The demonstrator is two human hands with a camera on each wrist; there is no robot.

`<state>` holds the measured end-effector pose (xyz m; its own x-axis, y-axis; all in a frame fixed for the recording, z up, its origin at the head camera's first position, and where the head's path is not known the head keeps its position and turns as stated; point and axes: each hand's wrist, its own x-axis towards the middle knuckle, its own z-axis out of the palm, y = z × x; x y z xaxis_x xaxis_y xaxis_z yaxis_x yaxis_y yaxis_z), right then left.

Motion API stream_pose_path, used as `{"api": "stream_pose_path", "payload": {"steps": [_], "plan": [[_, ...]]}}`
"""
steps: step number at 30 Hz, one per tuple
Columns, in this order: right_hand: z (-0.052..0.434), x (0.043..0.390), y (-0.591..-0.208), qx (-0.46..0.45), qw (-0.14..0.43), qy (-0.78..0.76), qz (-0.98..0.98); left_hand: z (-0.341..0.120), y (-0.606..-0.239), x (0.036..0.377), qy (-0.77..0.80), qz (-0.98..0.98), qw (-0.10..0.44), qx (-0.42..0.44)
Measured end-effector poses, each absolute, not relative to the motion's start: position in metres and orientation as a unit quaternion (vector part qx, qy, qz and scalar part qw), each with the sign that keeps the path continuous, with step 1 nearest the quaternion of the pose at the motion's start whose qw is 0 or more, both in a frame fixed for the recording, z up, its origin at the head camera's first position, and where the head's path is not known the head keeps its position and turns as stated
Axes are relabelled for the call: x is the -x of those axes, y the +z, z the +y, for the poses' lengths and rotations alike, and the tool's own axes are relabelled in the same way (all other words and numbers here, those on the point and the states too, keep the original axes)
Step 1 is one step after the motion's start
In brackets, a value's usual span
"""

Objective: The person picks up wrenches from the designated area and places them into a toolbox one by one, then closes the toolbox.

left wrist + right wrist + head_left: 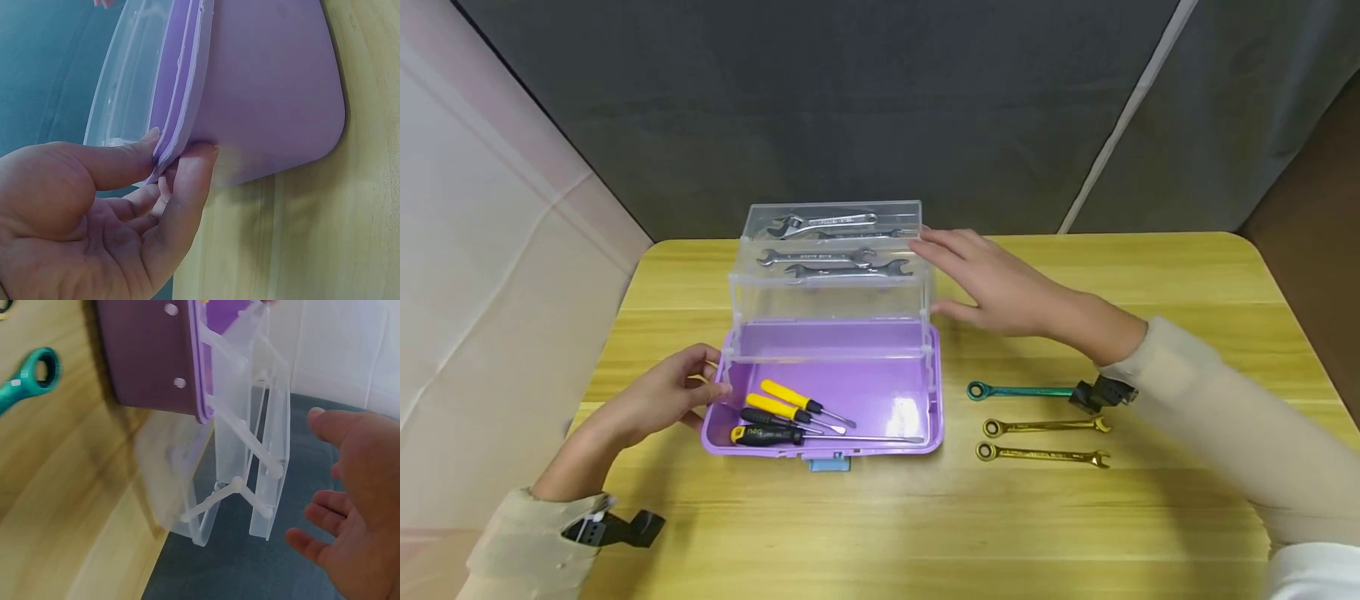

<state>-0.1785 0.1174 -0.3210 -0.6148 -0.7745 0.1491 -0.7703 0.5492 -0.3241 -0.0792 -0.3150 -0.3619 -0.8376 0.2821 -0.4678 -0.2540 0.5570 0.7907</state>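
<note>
A purple toolbox point(850, 392) stands unfolded, its clear trays point(831, 304) raised toward the back. My left hand point(662, 396) pinches the box's left rim between thumb and fingers, as the left wrist view confirms on the purple rim point(187, 106). Beside the trays' right end is my right hand point(1000, 283), fingers spread and holding nothing; the right wrist view shows a gap between it and the clear tray arms point(247, 440). An adjustable wrench point(823, 222) and several silver wrenches point(816, 257) lie in the trays. Several screwdrivers point(767, 434) lie in the box's bottom.
Right of the box, a teal ratchet wrench point(1026, 391) and two gold wrenches point(1045, 427) lie on the wooden table point(880, 533). A blue latch point(830, 463) sticks out at the box's front. Dark cloth point(850, 108) hangs behind the table.
</note>
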Motion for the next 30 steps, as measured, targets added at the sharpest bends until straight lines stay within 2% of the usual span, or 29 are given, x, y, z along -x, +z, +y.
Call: {"api": "stream_pose_path", "payload": {"steps": [20,30], "plan": [[0.189,0.133,-0.346,0.415,0.023,-0.163,0.895,-0.316,-0.362,0.079,0.47,0.836,0.284,-0.011],[0.218,0.113,-0.375,0.384,0.033,-0.191,0.903,-0.316,-0.362,0.079,0.469,0.836,0.283,-0.013]]}}
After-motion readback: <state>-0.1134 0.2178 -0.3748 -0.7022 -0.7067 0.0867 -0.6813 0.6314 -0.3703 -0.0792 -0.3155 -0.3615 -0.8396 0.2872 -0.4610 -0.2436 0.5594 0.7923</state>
